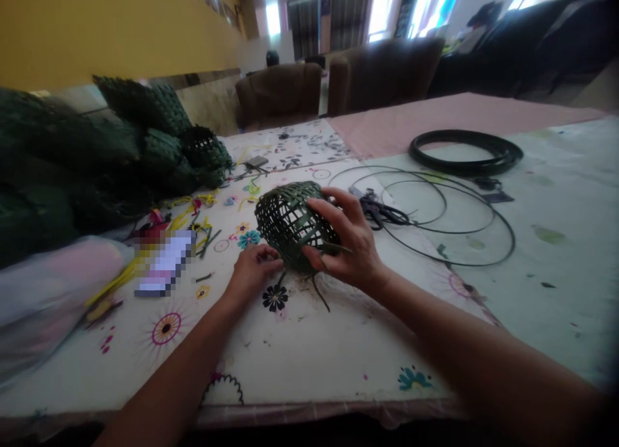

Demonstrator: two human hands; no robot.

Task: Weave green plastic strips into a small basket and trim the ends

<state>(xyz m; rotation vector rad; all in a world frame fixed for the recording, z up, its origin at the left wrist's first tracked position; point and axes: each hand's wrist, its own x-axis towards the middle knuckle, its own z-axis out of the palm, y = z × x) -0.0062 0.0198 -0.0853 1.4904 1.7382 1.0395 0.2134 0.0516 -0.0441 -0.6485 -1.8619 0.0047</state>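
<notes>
Right hand (355,237): fingers arched over the green woven basket (300,218), thumb on its near side, gripping it. Left hand (251,269): fingers curled at the basket's near left edge; whether they pinch anything cannot be determined. The basket is between the hands, above the printed tablecloth (338,357). Scissors (391,213) lie just right; a dark coil (459,169), farther right. At left, a pixelated item (167,263) has illegible markings.

We stretch our bare left forearm (193,344) and right forearm (445,324) forward, angled inward. Our right hand (352,240) sits higher, its bent fingers (333,212) and thumb (314,258) closed in a grip; our left hand (254,268) curls low (its fingertips blur somewhat).
</notes>
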